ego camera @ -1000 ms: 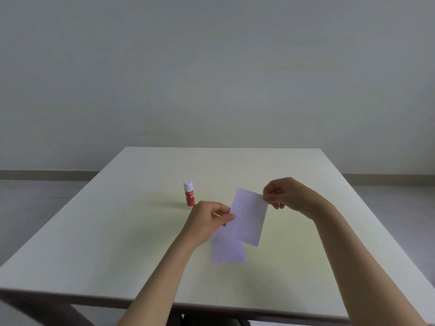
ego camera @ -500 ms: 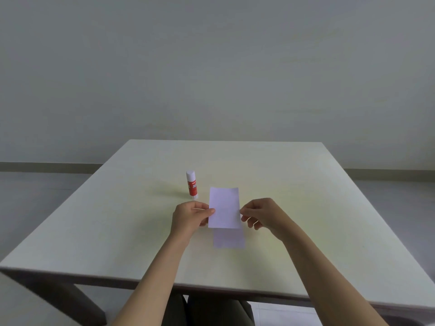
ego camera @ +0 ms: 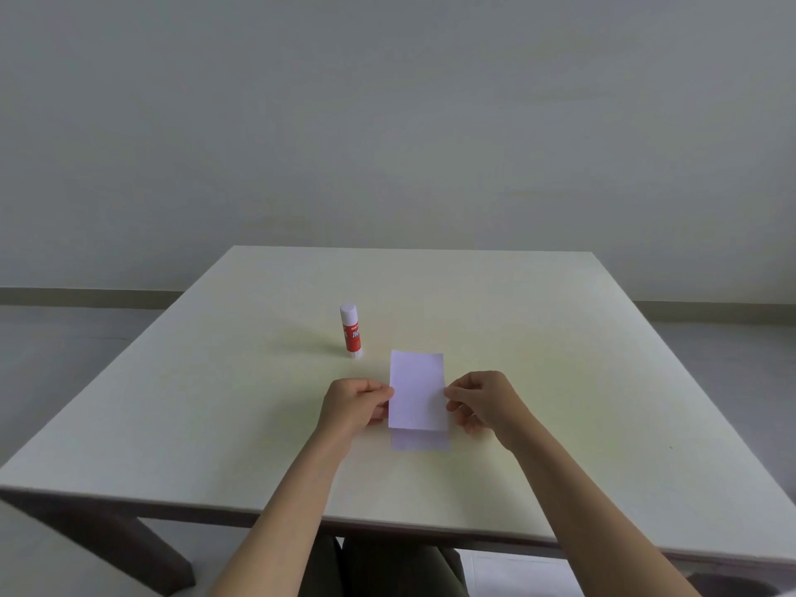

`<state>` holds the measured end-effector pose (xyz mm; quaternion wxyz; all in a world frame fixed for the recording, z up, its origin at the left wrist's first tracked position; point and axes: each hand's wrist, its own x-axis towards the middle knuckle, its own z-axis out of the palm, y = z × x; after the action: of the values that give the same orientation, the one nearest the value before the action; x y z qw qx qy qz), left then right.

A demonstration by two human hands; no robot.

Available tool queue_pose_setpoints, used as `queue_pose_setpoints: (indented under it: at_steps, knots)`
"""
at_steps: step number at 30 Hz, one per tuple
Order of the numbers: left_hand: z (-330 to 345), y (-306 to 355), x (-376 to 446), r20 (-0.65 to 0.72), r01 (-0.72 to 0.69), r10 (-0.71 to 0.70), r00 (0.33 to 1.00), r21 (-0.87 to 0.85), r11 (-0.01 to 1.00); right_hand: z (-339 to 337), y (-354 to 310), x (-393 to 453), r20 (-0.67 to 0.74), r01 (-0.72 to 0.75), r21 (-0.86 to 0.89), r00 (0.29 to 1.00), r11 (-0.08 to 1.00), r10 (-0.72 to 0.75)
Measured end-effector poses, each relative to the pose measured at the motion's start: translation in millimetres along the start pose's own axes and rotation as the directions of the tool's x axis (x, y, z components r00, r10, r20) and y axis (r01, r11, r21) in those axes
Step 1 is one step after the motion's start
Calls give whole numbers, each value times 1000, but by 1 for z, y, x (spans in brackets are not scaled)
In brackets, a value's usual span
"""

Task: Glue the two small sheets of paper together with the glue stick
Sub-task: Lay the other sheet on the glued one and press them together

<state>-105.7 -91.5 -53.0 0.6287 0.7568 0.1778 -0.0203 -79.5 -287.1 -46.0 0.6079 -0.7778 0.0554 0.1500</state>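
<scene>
I hold a small pale lilac sheet of paper [ego camera: 417, 389] upright over the table, squared to me. My left hand [ego camera: 355, 405] pinches its left edge and my right hand [ego camera: 482, 402] pinches its right edge. Directly below it, the second small sheet [ego camera: 420, 441] lies flat on the table, only its near strip showing under the held sheet. The glue stick [ego camera: 351, 330], red with a white cap, stands upright with its cap on, to the left and beyond my left hand.
The cream table [ego camera: 560, 359] reaches to a far edge by a grey wall. Its near edge runs just above my lap. A dark table leg [ego camera: 107, 540] shows at the lower left.
The held sheet went from tilted and off to the right to squared and centred above the flat sheet. My right hand moved left and down to the sheet's right edge.
</scene>
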Motion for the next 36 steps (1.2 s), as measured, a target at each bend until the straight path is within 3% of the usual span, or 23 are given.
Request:
queue_pose_setpoints:
  at_steps: [11, 24, 32, 36]
  knots:
    - [2, -2, 1, -28, -36, 45, 999, 281, 959, 3, 2, 1, -31, -25, -120, 999, 992, 21]
    - [2, 1, 2, 14, -33, 30, 999, 435, 900, 9, 1, 2, -54, 37, -329, 997, 944, -58]
    - [4, 0, 4, 7, -79, 88, 996, 524, 848, 17, 2, 0, -37, 107, -488, 989, 866, -143]
    - [8, 0, 1, 6, -148, 184, 983, 620, 770, 22, 1, 1, -16, 118, -600, 987, 791, -159]
